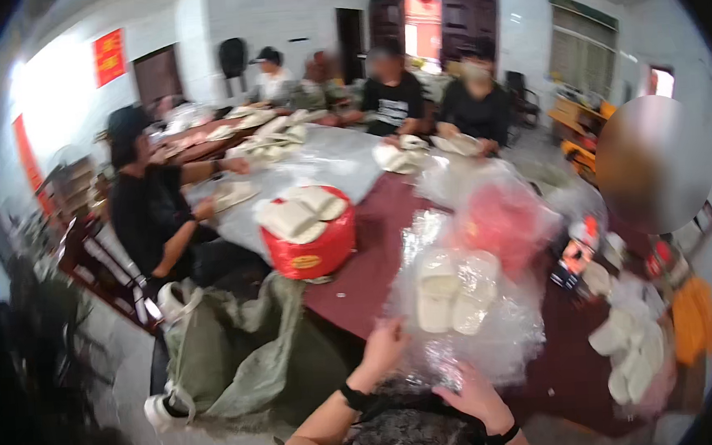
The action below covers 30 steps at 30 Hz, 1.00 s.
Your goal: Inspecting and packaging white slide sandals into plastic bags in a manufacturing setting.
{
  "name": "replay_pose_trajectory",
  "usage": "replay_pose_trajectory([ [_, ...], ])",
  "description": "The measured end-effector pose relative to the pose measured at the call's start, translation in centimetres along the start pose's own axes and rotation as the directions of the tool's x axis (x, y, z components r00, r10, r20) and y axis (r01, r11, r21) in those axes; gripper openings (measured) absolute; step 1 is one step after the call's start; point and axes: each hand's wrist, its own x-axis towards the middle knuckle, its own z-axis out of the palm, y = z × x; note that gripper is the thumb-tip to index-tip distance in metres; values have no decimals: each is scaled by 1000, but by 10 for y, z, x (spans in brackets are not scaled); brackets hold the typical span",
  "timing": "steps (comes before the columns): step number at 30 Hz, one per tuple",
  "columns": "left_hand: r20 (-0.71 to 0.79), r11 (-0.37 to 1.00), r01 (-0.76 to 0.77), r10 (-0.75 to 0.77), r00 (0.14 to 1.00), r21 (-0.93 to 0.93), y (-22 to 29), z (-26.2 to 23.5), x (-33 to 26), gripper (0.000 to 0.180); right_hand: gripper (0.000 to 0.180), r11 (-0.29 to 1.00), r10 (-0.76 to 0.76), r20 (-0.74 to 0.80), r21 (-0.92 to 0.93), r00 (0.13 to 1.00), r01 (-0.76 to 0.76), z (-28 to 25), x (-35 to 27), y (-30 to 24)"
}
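Note:
A pair of cream slippers (440,299) lies side by side on a stack of clear plastic bags (510,335) in front of me, at the near edge of the dark red table. My left hand (384,350) is at the left edge of the clear plastic, its blurred fingers bunched close to it. Whether they pinch the film I cannot tell. My right hand (474,396) rests by the near edge of the plastic, thumb and fingers apart, holding nothing I can see. Behind the slippers sits a crumpled pink-red plastic bag (502,217).
A red round container (313,245) bears more cream slippers (298,214). A green woven sack (233,344) stands left of the table (353,300). Several cream slippers (633,352) lie at the right, beside an orange cloth (695,320). Several people sit around the table handling slippers.

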Motion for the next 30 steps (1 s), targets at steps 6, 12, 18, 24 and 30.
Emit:
replay_pose_trajectory([
  [6,43,988,23,-16,999,-154,-3,-6,16,44,25,687,-15,268,702,963,-185,-88,-34,-14],
  [12,221,974,125,-82,972,-187,-13,-1,18,40,27,753,422,-452,657,786,-27,-107,-9,77],
  [18,253,955,178,-117,960,-237,-22,-9,8,24,51,846,526,-377,326,762,-423,-79,3,108],
  [24,312,851,341,-223,924,-399,-10,-27,7,16,27,830,449,-163,441,878,-342,-72,-9,125],
  [30,415,836,426,-272,868,-345,14,-45,4,14,26,761,464,-12,517,886,-392,-95,-11,108],
])
